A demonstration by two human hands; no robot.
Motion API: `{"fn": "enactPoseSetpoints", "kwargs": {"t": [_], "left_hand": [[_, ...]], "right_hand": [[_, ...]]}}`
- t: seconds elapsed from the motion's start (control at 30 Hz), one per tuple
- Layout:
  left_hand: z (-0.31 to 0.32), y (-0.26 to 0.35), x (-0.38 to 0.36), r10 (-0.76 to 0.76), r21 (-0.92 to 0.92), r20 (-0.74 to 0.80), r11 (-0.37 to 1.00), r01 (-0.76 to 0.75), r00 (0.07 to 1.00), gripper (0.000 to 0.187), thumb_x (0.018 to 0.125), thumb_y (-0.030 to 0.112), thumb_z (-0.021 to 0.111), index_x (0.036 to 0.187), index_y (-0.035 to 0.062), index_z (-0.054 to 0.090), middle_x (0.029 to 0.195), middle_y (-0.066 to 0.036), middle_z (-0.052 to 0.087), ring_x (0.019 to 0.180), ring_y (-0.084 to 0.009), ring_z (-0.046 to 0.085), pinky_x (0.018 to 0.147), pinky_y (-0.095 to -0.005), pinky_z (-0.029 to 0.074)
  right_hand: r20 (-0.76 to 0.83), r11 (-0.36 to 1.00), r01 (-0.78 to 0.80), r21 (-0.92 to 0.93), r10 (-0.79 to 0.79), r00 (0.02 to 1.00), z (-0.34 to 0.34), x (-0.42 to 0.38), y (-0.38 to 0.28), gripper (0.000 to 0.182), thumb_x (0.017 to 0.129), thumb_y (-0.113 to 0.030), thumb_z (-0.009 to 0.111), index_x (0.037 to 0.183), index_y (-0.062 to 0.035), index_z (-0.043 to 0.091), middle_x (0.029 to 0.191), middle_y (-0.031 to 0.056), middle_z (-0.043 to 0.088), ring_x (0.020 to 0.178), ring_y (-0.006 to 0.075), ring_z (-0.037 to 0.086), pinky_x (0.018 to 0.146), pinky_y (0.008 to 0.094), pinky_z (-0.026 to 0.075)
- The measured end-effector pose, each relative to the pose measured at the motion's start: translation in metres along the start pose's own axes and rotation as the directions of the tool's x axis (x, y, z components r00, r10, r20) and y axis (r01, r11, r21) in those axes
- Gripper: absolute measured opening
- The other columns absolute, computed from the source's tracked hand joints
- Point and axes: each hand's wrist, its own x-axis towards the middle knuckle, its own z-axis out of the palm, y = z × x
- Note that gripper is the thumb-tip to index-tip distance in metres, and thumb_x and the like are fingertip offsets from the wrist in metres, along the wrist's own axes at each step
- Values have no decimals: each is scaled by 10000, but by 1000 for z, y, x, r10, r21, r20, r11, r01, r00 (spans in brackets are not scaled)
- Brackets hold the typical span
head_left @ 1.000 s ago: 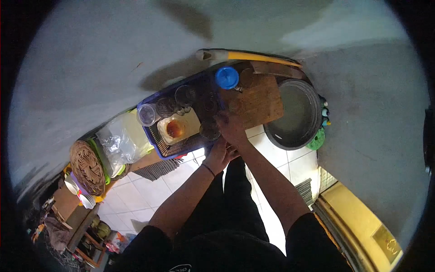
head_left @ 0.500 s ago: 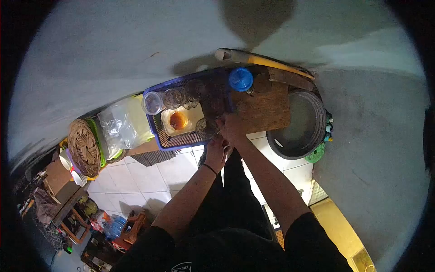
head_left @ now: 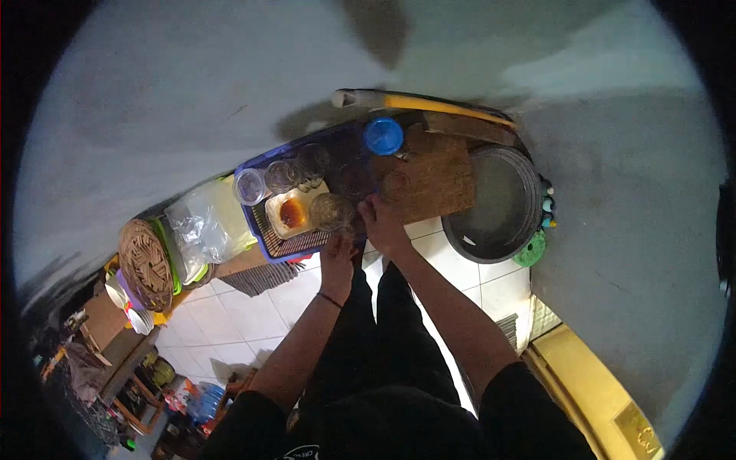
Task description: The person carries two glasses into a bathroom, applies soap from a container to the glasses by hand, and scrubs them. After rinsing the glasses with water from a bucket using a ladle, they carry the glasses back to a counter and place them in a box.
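My left hand (head_left: 336, 259) is at the near rim of a blue plastic basket (head_left: 270, 249). Its fingers close against the near side of a clear drinking glass (head_left: 331, 212); the fingertips are partly hidden. To its right, my right hand (head_left: 382, 225) reaches over the basket's dark right end with fingers stretched forward, and I see nothing in them. A whitish container (head_left: 313, 201) with a brown-orange stain inside lies in the basket beside the glass. Behind it stand a clear plastic tub (head_left: 250, 187) and several glasses (head_left: 281, 176).
Right of the basket are a wooden board (head_left: 441, 184), a blue-lidded jar (head_left: 383, 136) and a large dark round basin (head_left: 502, 203). A yellow-handled tool (head_left: 445, 104) leans along the wall. On the left are a plastic bag (head_left: 203, 222) and a woven basket (head_left: 146, 264).
My hands, close together before, have moved apart. The left one has shifted left to the glass, and the right one's fingers have straightened. The view has shifted slightly.
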Motion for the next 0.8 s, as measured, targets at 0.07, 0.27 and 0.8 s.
{"fn": "enactPoseSetpoints", "kwargs": {"t": [0.07,0.27,0.8], "left_hand": [[-5,9,-6,20,88,-78,996,-13,997,298,979,300,514,1092,25,539,1011,-44,575,938,-145,555,781,-288,467],[-50,45,-21,131,286,221,939,-192,966,367,1003,296,446,1238,18,489,1168,-90,548,1032,-172,524,924,-323,418],[62,55,-138,-203,480,752,821,-310,628,322,899,216,381,646,18,385,640,-42,396,623,-135,395,628,-293,375]], "right_hand": [[-14,995,41,87,-40,999,-7,-13,-7,294,989,-277,455,1035,5,526,930,201,597,876,320,596,799,423,456],[-13,918,-19,396,26,1000,-29,-80,-18,312,995,-292,447,1041,12,501,920,178,584,868,240,571,799,388,455],[-319,657,-308,688,655,685,-71,-406,12,284,983,-221,463,953,39,572,833,76,612,809,148,554,735,308,446]]}}
